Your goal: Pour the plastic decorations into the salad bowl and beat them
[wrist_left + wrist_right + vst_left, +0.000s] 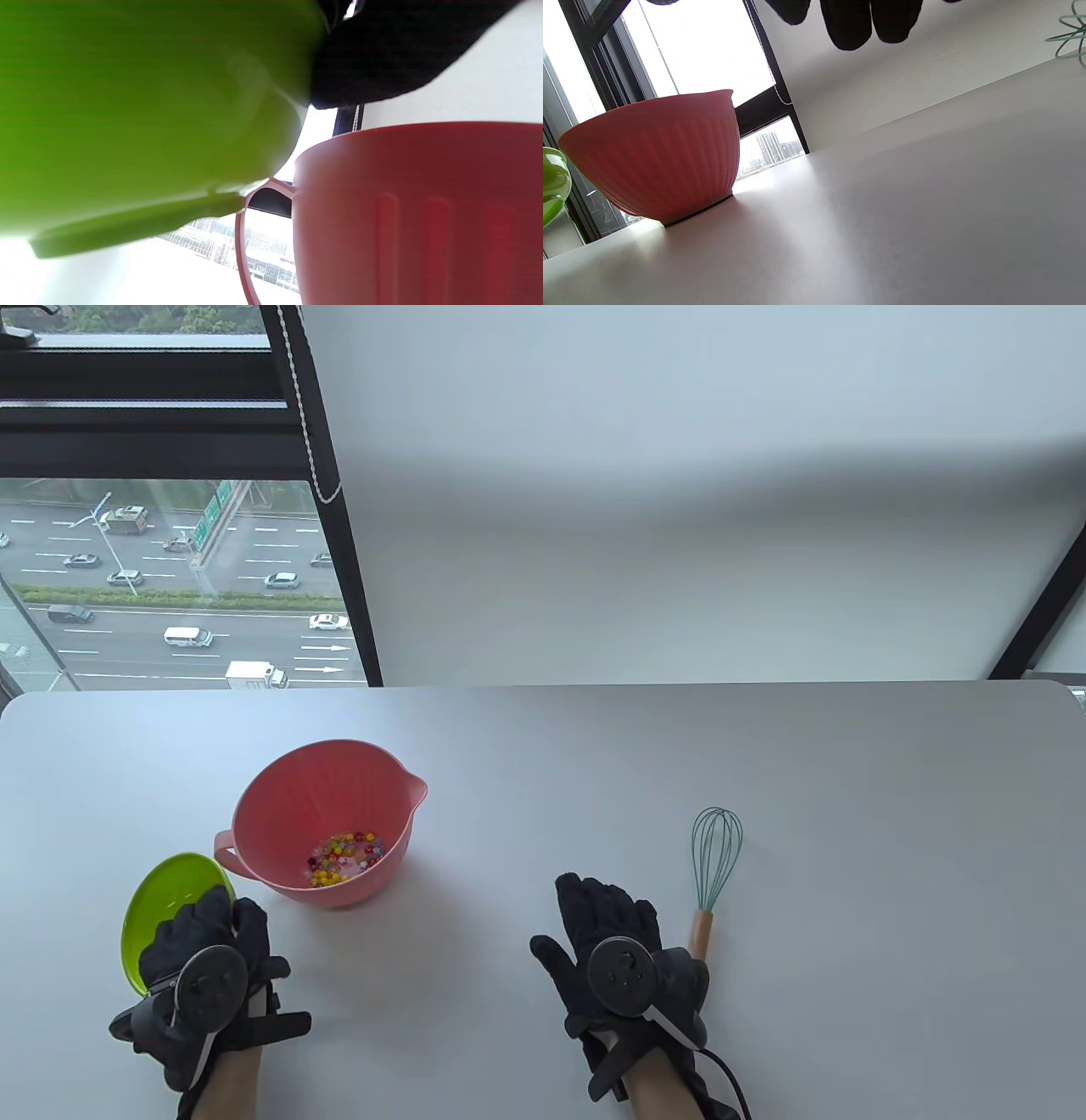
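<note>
— Plastic decorations (346, 858): location?
— Small multicoloured beads, heaped at the bottom of the pink salad bowl (280, 806), which stands left of centre on the white table (679, 746).
— Left hand (208, 963)?
— Its grip curls round a tilted lime-green bowl (165, 899), just beside the salad bowl's handle.
— Right hand (615, 950)?
— Grip spread flat, fingers (846, 25) straight, holding nothing.
— Whisk (713, 869)?
— Teal wires, wooden handle; lies on the table just beside the right hand.
</note>
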Motion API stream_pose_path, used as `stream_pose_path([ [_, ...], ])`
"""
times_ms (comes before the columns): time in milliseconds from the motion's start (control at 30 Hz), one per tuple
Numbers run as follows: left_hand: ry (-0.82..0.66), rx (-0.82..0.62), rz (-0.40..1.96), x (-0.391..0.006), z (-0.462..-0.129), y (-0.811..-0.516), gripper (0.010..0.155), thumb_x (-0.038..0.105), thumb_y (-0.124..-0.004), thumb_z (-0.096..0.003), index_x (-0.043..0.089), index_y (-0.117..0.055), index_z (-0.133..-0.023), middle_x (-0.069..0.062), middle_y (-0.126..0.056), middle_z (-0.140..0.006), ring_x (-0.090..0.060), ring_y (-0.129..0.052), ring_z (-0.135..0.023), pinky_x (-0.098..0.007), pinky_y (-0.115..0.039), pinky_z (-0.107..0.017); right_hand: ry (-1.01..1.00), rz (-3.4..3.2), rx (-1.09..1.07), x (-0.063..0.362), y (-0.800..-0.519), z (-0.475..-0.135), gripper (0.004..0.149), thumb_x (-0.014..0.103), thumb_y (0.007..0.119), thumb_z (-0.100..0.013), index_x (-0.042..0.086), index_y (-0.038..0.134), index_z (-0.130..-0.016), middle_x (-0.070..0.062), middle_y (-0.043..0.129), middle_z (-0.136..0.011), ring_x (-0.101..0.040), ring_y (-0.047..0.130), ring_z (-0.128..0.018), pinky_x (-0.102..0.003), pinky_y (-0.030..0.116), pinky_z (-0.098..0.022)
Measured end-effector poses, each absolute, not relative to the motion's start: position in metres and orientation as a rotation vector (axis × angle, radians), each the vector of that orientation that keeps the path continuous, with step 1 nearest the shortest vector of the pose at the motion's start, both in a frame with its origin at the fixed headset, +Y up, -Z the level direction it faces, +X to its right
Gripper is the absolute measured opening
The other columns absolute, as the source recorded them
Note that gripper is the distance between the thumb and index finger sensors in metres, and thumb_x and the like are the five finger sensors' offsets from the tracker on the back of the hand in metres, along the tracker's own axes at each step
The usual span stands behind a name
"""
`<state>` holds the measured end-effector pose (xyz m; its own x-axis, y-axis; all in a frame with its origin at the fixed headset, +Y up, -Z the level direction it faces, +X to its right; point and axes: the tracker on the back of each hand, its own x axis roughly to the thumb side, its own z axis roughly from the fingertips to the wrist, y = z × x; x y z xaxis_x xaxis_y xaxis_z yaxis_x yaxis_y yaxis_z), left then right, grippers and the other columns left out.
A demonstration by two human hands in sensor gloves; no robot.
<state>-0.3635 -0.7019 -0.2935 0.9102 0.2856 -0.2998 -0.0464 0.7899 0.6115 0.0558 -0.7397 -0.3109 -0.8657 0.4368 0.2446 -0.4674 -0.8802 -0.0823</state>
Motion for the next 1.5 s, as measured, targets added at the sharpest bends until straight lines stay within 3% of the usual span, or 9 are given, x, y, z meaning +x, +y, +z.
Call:
stream_pose_path([
  [167,0.449,0.383,0.181,-0.367,-0.306,-0.721,0.04,0.043,-0.091,-0.0472,0.011,-0.095,-0.071,-0.007,-0.094,-0.057,-0.023,-0.097,-0.045,-0.052,-0.077,-0.052,-0.172,2.642,0.291,0.057,-0.741,-0.312,0.078,0.073,0.048,-0.053,0.031,0.034,-0.117,-0.005,0.049,-0.119,-0.038,0.052,-0.104,-0.062,0.037,-0.076],
  [467,0.432,0.228,0.185,-0.363,-0.319,-0.739,0.044,0.047,-0.092,-0.0471,0.012,-0.095,-0.074,-0.007,-0.095,-0.061,-0.026,-0.098,-0.049,-0.053,-0.076,-0.054,-0.153,2.638,0.285,0.058,-0.742,-0.312,0.078,0.073,0.049,-0.053,0.03,0.035,-0.117,-0.006,0.051,-0.118,-0.039,0.054,-0.104,-0.062,0.038,-0.076],
  [767,0.434,0.088,0.252,-0.367,-0.322,-0.748,0.054,0.056,-0.086,-0.0505,0.012,-0.093,-0.081,-0.008,-0.095,-0.069,-0.029,-0.098,-0.057,-0.054,-0.075,-0.057,-0.144,2.644,0.28,0.058,-0.743,-0.313,0.077,0.072,0.05,-0.054,0.029,0.038,-0.116,-0.006,0.053,-0.117,-0.039,0.056,-0.102,-0.061,0.04,-0.076],
  [933,0.421,0.159,0.262,-0.365,-0.316,-0.734,0.058,0.059,-0.087,-0.0498,0.013,-0.09,-0.085,-0.009,-0.092,-0.075,-0.032,-0.096,-0.062,-0.056,-0.071,-0.059,-0.136,2.65,0.277,0.058,-0.744,-0.313,0.076,0.072,0.05,-0.054,0.03,0.038,-0.116,-0.006,0.054,-0.117,-0.039,0.057,-0.102,-0.061,0.04,-0.075],
  [1133,0.357,0.443,0.251,-0.358,-0.297,-0.701,0.061,0.058,-0.088,-0.0493,0.013,-0.086,-0.09,-0.009,-0.088,-0.081,-0.033,-0.092,-0.068,-0.057,-0.068,-0.062,-0.125,2.655,0.274,0.057,-0.745,-0.314,0.076,0.071,0.051,-0.054,0.029,0.038,-0.116,-0.006,0.054,-0.117,-0.039,0.057,-0.102,-0.061,0.04,-0.075],
  [1233,0.253,0.605,0.203,-0.346,-0.291,-0.688,0.065,0.055,-0.089,-0.0493,0.015,-0.076,-0.099,-0.01,-0.079,-0.092,-0.036,-0.084,-0.08,-0.059,-0.061,-0.068,-0.12,2.661,0.27,0.057,-0.745,-0.314,0.076,0.071,0.051,-0.054,0.029,0.038,-0.116,-0.006,0.054,-0.117,-0.039,0.057,-0.102,-0.061,0.04,-0.075],
  [1333,0.131,0.674,0.142,-0.333,-0.291,-0.677,0.07,0.054,-0.089,-0.0498,0.018,-0.067,-0.106,-0.009,-0.068,-0.102,-0.038,-0.073,-0.092,-0.061,-0.052,-0.074,-0.123,2.66,0.268,0.057,-0.745,-0.314,0.076,0.071,0.051,-0.054,0.029,0.038,-0.116,-0.007,0.053,-0.117,-0.039,0.057,-0.102,-0.061,0.04,-0.075],
  [1500,-0.08,0.64,0.061,-0.311,-0.304,-0.668,0.071,0.057,-0.088,-0.0495,0.026,-0.064,-0.109,-0.001,-0.067,-0.109,-0.033,-0.066,-0.103,-0.06,-0.043,-0.08,-0.182,2.715,0.251,0.058,-0.74,-0.313,0.075,0.07,0.052,-0.055,0.029,0.04,-0.116,-0.007,0.054,-0.116,-0.04,0.058,-0.101,-0.061,0.042,-0.075],
])
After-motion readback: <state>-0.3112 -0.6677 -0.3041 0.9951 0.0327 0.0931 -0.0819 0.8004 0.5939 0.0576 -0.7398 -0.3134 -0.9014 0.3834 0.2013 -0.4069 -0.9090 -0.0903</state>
